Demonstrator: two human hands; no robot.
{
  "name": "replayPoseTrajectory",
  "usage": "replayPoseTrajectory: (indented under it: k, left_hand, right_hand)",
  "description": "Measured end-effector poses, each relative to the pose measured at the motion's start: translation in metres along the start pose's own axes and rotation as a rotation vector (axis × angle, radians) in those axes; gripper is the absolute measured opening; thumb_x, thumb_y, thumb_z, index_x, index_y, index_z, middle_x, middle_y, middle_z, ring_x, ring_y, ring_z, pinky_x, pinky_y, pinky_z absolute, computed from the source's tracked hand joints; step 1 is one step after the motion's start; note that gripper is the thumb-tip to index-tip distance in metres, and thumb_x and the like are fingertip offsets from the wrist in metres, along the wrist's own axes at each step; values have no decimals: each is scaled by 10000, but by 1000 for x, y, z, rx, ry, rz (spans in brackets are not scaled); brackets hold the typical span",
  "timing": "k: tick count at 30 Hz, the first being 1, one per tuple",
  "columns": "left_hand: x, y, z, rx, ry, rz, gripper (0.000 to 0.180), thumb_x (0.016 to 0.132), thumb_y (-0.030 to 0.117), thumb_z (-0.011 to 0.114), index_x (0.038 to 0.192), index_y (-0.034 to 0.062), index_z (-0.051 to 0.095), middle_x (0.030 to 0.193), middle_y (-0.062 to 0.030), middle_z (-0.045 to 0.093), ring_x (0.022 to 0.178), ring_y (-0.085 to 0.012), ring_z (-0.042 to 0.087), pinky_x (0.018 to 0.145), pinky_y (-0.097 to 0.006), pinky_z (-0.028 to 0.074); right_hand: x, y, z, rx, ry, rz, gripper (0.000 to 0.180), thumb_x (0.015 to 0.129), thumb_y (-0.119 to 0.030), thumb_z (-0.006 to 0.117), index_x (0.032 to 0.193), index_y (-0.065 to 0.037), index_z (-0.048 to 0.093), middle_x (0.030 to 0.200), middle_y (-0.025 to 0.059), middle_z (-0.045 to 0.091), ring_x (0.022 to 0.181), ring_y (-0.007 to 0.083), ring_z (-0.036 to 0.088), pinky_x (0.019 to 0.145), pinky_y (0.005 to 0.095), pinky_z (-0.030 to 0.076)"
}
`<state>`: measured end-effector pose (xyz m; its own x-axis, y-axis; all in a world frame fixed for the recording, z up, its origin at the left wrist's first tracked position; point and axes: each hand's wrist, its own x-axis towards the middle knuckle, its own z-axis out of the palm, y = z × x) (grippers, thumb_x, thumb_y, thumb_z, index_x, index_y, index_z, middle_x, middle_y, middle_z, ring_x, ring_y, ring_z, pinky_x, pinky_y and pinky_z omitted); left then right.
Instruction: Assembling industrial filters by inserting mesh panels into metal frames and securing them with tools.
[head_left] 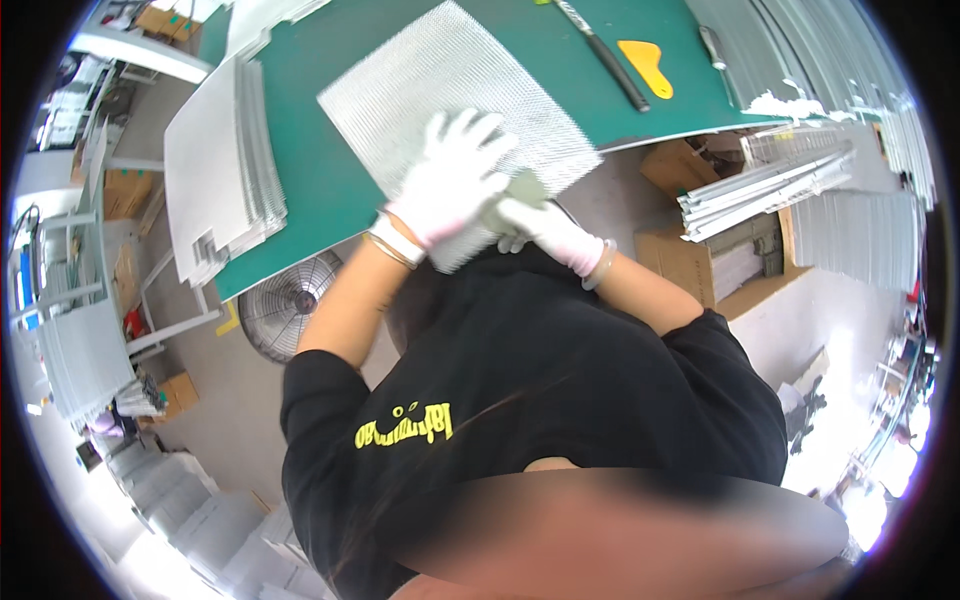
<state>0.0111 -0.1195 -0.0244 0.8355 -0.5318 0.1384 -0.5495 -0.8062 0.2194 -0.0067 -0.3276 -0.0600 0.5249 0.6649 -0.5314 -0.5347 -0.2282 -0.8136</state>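
A square sheet of silver wire mesh lies on the green mat, its near corner hanging over the table edge. My left hand, in a white glove, presses flat on the mesh with fingers spread. My right hand, also gloved, grips the near edge of the mesh from below, along with a small grey-green piece held against it. Both forearms are bare, each with a bracelet at the wrist.
A stack of grey mesh panels lies at the mat's left. A yellow scraper and a black-handled tool lie at the far right. Metal strips, cardboard boxes and a floor fan sit below the table.
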Motion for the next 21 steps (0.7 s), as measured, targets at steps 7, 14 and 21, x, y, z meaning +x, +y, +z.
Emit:
replayPoseTrajectory:
  k: [7, 14, 21]
  left_hand:
    - [9, 3, -27, 128, 259, -32, 517, 864, 201, 646, 1364, 91, 569, 1429, -166, 508, 1371, -435, 400, 1168, -578, 252]
    - [-46, 62, 18, -457, 74, 231, 427, 811, 152, 718, 1219, 49, 638, 1316, -143, 598, 1277, -373, 526, 1101, -503, 394]
    - [-56, 63, 105, -1052, -105, -173, 382, 917, 193, 673, 1240, -8, 634, 1226, -160, 665, 1142, -294, 638, 1013, -363, 487]
  right_hand:
    - [-41, 37, -148, -1474, 472, 382, 390, 803, -161, 703, 1190, -116, 697, 1228, 146, 673, 1143, 317, 654, 963, 415, 532]
    - [-104, 80, -258, -1710, 506, 405, 218, 892, -88, 599, 1039, -151, 747, 986, 81, 734, 981, 293, 714, 828, 421, 566]
    - [-68, -18, -78, -1543, 376, -663, 125, 844, -246, 631, 858, -163, 725, 770, 68, 686, 775, 296, 702, 679, 429, 556]
